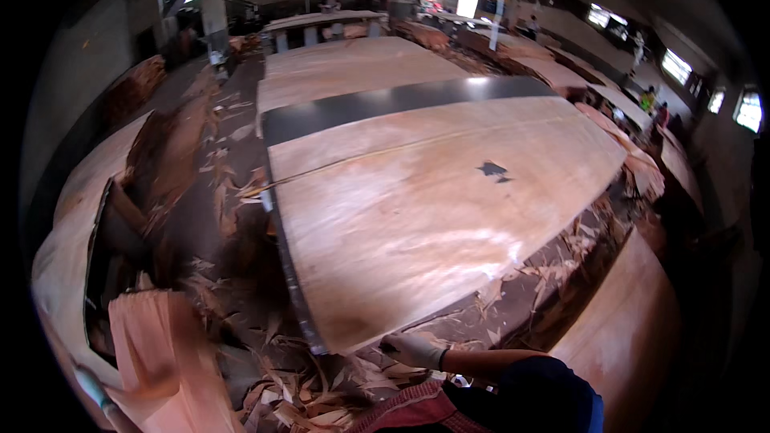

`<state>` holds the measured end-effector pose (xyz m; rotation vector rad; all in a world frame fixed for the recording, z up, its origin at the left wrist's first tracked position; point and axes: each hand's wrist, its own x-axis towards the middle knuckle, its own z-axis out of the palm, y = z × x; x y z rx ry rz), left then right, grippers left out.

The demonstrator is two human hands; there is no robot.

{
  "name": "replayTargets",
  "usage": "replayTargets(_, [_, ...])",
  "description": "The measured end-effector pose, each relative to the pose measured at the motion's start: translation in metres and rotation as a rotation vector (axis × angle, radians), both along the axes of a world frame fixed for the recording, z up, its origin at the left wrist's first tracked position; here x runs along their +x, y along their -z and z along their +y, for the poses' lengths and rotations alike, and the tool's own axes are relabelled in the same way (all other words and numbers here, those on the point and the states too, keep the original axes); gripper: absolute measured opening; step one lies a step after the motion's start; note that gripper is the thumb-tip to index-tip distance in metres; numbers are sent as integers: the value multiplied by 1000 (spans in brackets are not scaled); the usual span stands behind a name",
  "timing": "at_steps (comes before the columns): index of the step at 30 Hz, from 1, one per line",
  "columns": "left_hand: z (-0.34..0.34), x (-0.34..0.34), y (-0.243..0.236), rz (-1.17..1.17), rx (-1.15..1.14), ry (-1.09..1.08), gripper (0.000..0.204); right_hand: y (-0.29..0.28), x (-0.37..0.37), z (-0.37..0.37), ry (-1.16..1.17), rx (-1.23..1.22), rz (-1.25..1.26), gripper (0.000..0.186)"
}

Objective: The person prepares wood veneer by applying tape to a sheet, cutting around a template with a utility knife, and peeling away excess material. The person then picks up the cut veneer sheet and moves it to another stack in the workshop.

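Observation:
A large pale wood veneer sheet (417,200) covers the stack in front of me. A dark strip lies across its far part, and a ragged dark hole (492,170) shows right of its middle. My right hand (413,350), in a light glove with dark fingertips, closes on the near edge of this sheet by its corner. Far down on the left, my left hand (90,386) is a pale bluish blur by the edge of another pale sheet (64,273). Its fingers cannot be made out. Beside it hangs a draped orange veneer piece (152,325), partly smeared by motion.
Torn veneer scraps (305,397) litter the floor around the stack. Another pale sheet (613,317) slopes at the right. Concrete pillars (212,4) and further veneer stacks (553,72) stand behind. Several people are at work far back.

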<state>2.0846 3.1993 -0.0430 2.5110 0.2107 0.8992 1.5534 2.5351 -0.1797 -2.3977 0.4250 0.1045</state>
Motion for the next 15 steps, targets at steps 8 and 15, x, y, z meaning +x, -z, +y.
replayTargets(8, [-452,82,-41,14,815,667,35,70,-207,-160,530,-4,-184,26])
replayTargets(15, [-837,-11,13,177,1148,919,27,68,-335,-238,964,50,-244,21])
